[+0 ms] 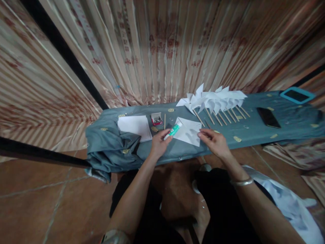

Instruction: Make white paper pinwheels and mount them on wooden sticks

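My left hand (pixel 160 142) is closed around a green and white glue stick (pixel 175 129), which slants over the left part of a square white sheet of paper (pixel 189 136). Slits run in from the sheet's corners. At its right edge, my right hand (pixel 214 139) pinches the paper between thumb and fingers. Beyond the sheet lies a row of overlapping white paper pinwheels (pixel 215 101) on thin wooden sticks. A single wooden stick (pixel 165 121) and a small open red box (pixel 156 119) of shiny metal pieces lie left of the sheet.
A stack of white paper (pixel 134 125) rests at the left on the grey-blue cloth (pixel 142 149). A dark phone (pixel 268 117) and a blue-framed tablet (pixel 297 95) lie at the right. Striped curtains (pixel 162 51) hang behind. A white bag (pixel 291 203) is on the floor at right.
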### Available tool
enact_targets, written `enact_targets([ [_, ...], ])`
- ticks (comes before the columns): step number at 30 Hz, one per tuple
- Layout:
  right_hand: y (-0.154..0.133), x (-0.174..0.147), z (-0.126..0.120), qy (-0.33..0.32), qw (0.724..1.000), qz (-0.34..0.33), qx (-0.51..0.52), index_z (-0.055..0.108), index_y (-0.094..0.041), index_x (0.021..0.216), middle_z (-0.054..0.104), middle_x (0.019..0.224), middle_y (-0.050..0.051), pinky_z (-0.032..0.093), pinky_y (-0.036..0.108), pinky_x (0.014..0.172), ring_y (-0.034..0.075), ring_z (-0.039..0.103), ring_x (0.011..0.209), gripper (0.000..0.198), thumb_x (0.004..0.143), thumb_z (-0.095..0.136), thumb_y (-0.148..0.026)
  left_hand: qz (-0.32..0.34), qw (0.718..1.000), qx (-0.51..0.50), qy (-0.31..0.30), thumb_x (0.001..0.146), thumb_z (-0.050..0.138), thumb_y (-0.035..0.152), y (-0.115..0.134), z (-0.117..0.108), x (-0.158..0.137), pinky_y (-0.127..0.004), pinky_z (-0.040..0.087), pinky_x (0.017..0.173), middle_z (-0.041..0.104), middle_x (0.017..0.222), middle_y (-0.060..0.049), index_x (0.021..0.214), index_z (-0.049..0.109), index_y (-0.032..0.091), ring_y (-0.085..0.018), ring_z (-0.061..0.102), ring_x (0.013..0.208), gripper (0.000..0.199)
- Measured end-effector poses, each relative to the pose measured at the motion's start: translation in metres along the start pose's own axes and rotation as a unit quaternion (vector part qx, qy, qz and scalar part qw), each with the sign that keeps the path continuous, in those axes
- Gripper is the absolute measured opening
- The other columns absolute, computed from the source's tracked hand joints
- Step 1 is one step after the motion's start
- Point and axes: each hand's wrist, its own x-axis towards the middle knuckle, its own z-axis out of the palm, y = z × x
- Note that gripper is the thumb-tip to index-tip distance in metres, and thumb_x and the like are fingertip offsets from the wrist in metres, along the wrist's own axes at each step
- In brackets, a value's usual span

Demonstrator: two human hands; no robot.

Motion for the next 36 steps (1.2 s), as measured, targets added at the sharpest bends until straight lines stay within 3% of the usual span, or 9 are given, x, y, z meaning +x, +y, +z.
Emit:
enact_targets([
  [2, -0.009, -0.004, 0.016, -0.058, 0.979, 0.071, 0.183, 0.071, -0.02, 0.109, 0.077, 0.098, 0.01, 0.054, 0.034, 0.072, 0.024, 0.07, 0.087, 0.061, 0.065, 0.076, -0.063, -0.043, 0.996, -0.065, -0.051, 0.072, 0.074, 0.024, 0.003, 0.013, -0.003, -0.034, 0.055, 0.088, 0.076, 0.106, -0.006, 0.106, 0.075, 0.017, -0.022, 0.07, 0.095, 0.035],
  [4, -0.015, -0.004, 0.028, -0.108, 0.937, 0.12, 0.31, 0.072, -0.024, 0.109, 0.077, 0.101, 0.007, 0.052, 0.028, 0.069, 0.019, 0.069, 0.087, 0.06, 0.061, 0.082, -0.058, -0.083, 0.984, -0.109, -0.111, 0.069, 0.077, 0.03, 0.008, 0.024, -0.008, -0.032, 0.058, 0.074, 0.077, 0.103, -0.007, 0.111, 0.073, 0.017, -0.022, 0.072, 0.085, 0.044],
  [8, -0.021, 0.002, 0.038, -0.168, 0.871, 0.135, 0.443, 0.078, -0.023, 0.09, 0.077, 0.09, 0.001, 0.05, 0.02, 0.069, 0.01, 0.066, 0.076, 0.041, 0.059, 0.087, -0.048, -0.095, 0.977, -0.124, -0.143, 0.063, 0.082, 0.032, 0.012, 0.035, -0.011, -0.031, 0.057, 0.07, 0.076, 0.105, -0.009, 0.106, 0.075, 0.016, -0.018, 0.071, 0.073, 0.047],
  [11, -0.024, 0.01, 0.043, -0.172, 0.849, 0.136, 0.481, 0.079, -0.022, 0.083, 0.076, 0.081, 0.0, 0.049, 0.018, 0.065, 0.008, 0.064, 0.069, 0.036, 0.057, 0.09, -0.044, -0.103, 0.979, -0.132, -0.113, 0.056, 0.086, 0.038, 0.01, 0.035, -0.006, -0.033, 0.058, 0.069, 0.077, 0.097, -0.009, 0.099, 0.075, 0.015, -0.02, 0.071, 0.071, 0.05],
  [16, -0.027, 0.022, 0.054, -0.184, 0.829, 0.112, 0.517, 0.079, -0.021, 0.083, 0.077, 0.082, 0.001, 0.05, 0.018, 0.06, 0.009, 0.065, 0.067, 0.033, 0.06, 0.088, -0.042, -0.073, 0.992, -0.088, -0.048, 0.051, 0.089, 0.034, 0.008, 0.025, 0.0, -0.034, 0.055, 0.086, 0.078, 0.095, -0.006, 0.09, 0.075, 0.016, -0.021, 0.07, 0.089, 0.045],
  [20, -0.025, 0.027, 0.061, -0.191, 0.823, 0.109, 0.524, 0.078, -0.019, 0.082, 0.076, 0.078, 0.0, 0.05, 0.016, 0.06, 0.008, 0.065, 0.065, 0.033, 0.062, 0.087, -0.044, -0.104, 0.991, -0.073, -0.04, 0.054, 0.089, 0.039, 0.01, 0.018, -0.003, -0.033, 0.056, 0.082, 0.077, 0.088, -0.004, 0.091, 0.075, 0.016, -0.019, 0.07, 0.08, 0.045],
  [27, -0.017, 0.029, 0.055, -0.15, 0.799, 0.156, 0.561, 0.077, -0.018, 0.079, 0.077, 0.077, 0.0, 0.051, 0.013, 0.058, 0.007, 0.067, 0.066, 0.033, 0.058, 0.09, -0.041, -0.155, 0.98, -0.127, -0.021, 0.049, 0.092, 0.041, 0.012, 0.012, -0.013, -0.038, 0.059, 0.081, 0.076, 0.087, -0.006, 0.096, 0.071, 0.014, -0.022, 0.073, 0.08, 0.058],
  [31, -0.01, 0.033, 0.05, -0.101, 0.762, 0.208, 0.605, 0.075, -0.017, 0.078, 0.078, 0.079, 0.0, 0.055, 0.012, 0.06, 0.007, 0.068, 0.065, 0.032, 0.061, 0.091, -0.039, -0.148, 0.98, -0.13, 0.003, 0.051, 0.09, 0.044, 0.012, 0.005, -0.012, -0.036, 0.059, 0.076, 0.077, 0.091, -0.008, 0.096, 0.07, 0.014, -0.021, 0.073, 0.08, 0.058],
  [36, -0.006, 0.033, 0.048, -0.126, 0.727, 0.227, 0.635, 0.071, -0.02, 0.08, 0.077, 0.08, -0.001, 0.055, 0.013, 0.055, 0.008, 0.069, 0.065, 0.025, 0.073, 0.083, -0.041, -0.122, 0.986, -0.105, 0.034, 0.05, 0.09, 0.043, 0.01, -0.001, -0.008, -0.033, 0.056, 0.084, 0.078, 0.09, -0.008, 0.093, 0.071, 0.014, -0.018, 0.071, 0.085, 0.055],
])
